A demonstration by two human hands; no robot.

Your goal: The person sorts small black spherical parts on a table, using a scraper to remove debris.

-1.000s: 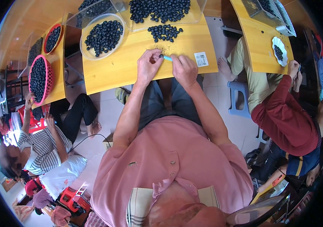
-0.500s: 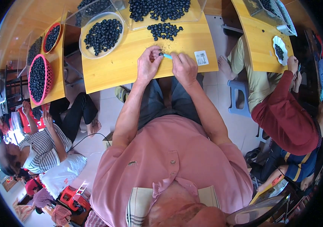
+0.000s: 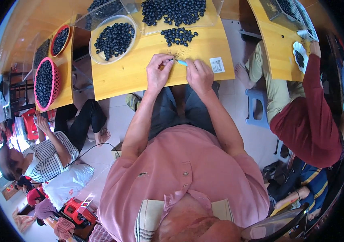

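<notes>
My left hand (image 3: 158, 74) is closed, pinching a small dark blueberry-like ball between thumb and fingertips; the fingers mostly hide it. My right hand (image 3: 200, 74) is closed round a slim tool with a light blue handle (image 3: 183, 63). The tool's tip meets the ball at the left fingertips, just above the table. Beyond my hands, a loose cluster of blueberry-like balls (image 3: 179, 36) lies on the yellow wooden table (image 3: 139, 78), with dark crumbs scattered between. A round, pale-rimmed tray of such balls (image 3: 114, 40) stands to the left.
A clear bin of dark balls (image 3: 174, 11) stands at the back. A white printed label (image 3: 216, 65) lies at right. On the left table is a pink basket (image 3: 55, 84); a white dish (image 3: 299, 56) sits on the right table. Co-workers sit both sides, near a blue stool (image 3: 256, 107).
The ball has sunk deeper between my left fingers, with the tool still against it. The right co-worker's hand has reached past the white dish. The left co-worker's hands have come together.
</notes>
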